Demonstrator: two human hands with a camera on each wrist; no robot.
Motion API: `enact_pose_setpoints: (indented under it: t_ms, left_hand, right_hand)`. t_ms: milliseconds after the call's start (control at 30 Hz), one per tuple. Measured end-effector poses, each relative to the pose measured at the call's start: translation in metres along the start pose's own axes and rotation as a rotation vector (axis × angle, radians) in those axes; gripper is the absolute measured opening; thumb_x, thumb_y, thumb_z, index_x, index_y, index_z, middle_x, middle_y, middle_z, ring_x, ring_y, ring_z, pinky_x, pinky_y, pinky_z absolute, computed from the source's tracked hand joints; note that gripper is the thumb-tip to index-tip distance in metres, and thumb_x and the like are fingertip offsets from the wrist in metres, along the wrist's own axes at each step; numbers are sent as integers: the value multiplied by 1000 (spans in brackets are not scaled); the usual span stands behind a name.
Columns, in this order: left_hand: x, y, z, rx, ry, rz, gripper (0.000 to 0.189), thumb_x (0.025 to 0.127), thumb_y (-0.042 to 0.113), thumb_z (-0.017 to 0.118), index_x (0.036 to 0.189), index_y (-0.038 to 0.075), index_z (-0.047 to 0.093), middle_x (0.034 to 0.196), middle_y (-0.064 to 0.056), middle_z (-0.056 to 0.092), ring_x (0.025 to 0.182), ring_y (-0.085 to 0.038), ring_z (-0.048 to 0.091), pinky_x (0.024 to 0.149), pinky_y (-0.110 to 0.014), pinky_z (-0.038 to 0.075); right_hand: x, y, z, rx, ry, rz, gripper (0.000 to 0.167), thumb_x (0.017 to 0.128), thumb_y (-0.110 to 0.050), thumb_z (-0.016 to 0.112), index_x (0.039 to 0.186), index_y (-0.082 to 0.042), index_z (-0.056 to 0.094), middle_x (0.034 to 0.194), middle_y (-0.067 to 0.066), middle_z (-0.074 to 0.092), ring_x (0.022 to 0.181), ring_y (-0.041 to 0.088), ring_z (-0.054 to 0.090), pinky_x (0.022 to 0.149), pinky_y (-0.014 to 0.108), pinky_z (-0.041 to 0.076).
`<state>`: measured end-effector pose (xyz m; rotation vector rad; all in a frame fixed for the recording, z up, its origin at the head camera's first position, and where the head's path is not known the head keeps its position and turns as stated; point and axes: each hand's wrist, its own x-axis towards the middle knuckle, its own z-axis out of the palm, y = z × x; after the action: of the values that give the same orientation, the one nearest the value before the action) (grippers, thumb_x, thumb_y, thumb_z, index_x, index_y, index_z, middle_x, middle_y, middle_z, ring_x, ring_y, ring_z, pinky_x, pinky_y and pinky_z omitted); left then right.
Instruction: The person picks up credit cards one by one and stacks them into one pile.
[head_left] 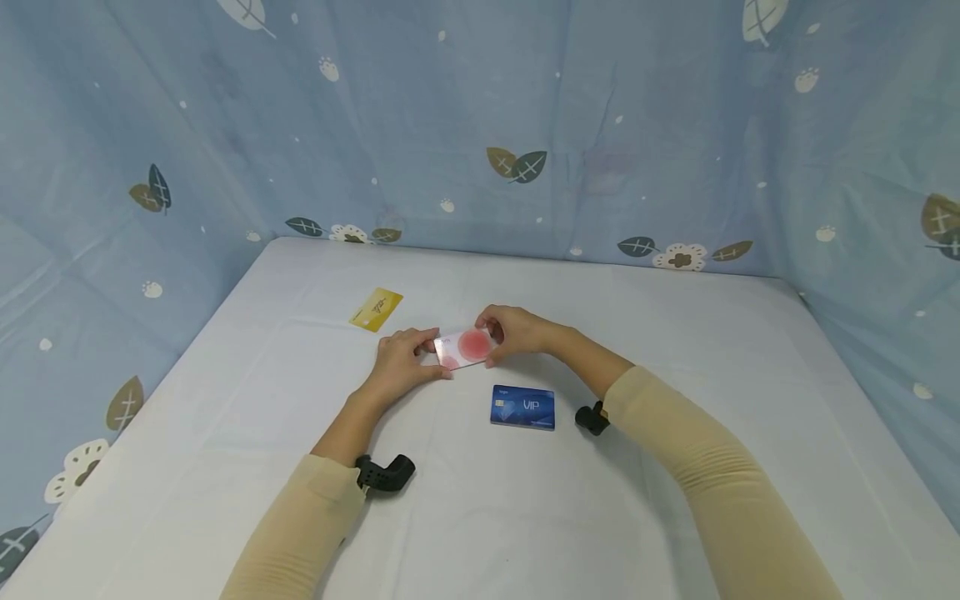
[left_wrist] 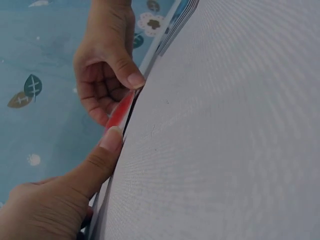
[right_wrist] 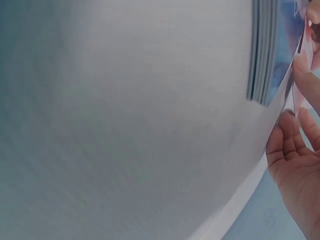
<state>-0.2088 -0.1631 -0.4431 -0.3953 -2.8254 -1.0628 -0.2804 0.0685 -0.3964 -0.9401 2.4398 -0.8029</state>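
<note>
A white card with pink-red circles (head_left: 463, 348) is held between my two hands at the middle of the table. My left hand (head_left: 401, 360) pinches its left end, the thumb along the near edge and the fingers at the far side. At the right end, my right hand (head_left: 519, 330) grips the card by its corners with thumb and curled fingers. Seen from the left wrist, the card (left_wrist: 120, 112) is nearly edge-on, low over the table. Just nearer than the hands lies a stack of blue VIP cards (head_left: 522, 414), whose layered edges show in the right wrist view.
A yellow card (head_left: 377, 309) lies beyond my left hand. The white-covered table (head_left: 645, 533) meets a blue curtain with leaf prints (head_left: 570, 100) at the back and sides. Black wrist devices sit on the left wrist (head_left: 386, 473) and the right wrist (head_left: 592, 418).
</note>
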Motion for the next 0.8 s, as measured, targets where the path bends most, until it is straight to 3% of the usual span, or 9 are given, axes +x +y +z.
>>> enact_pose_setpoints:
  t_ms: [300, 567, 800]
  left_hand:
    - [0, -3, 3, 84, 11, 40, 51, 82, 32, 73, 126, 8, 61, 96, -7, 59, 91, -25, 49, 85, -45, 28]
    - [-2, -1, 2, 145, -16, 40, 70, 73, 47, 77, 129, 10, 58, 108, -12, 54, 103, -31, 43, 88, -50, 22]
    - [-2, 1, 1, 133, -17, 56, 69, 76, 46, 75, 131, 8, 56, 107, -10, 56, 103, -28, 45, 89, -47, 23]
  right_hand:
    - [-1, -1, 2, 39, 19, -39, 66, 71, -9, 83, 127, 0, 48, 109, 13, 50, 89, 19, 52, 76, 25, 46]
    - [-2, -4, 6, -15, 84, -6, 63, 73, -13, 82, 127, -3, 50, 115, 12, 50, 85, 17, 49, 72, 23, 44]
    - [-8, -5, 5, -40, 121, -48, 60, 72, -19, 83, 121, -4, 52, 110, 11, 51, 82, 18, 52, 72, 24, 46]
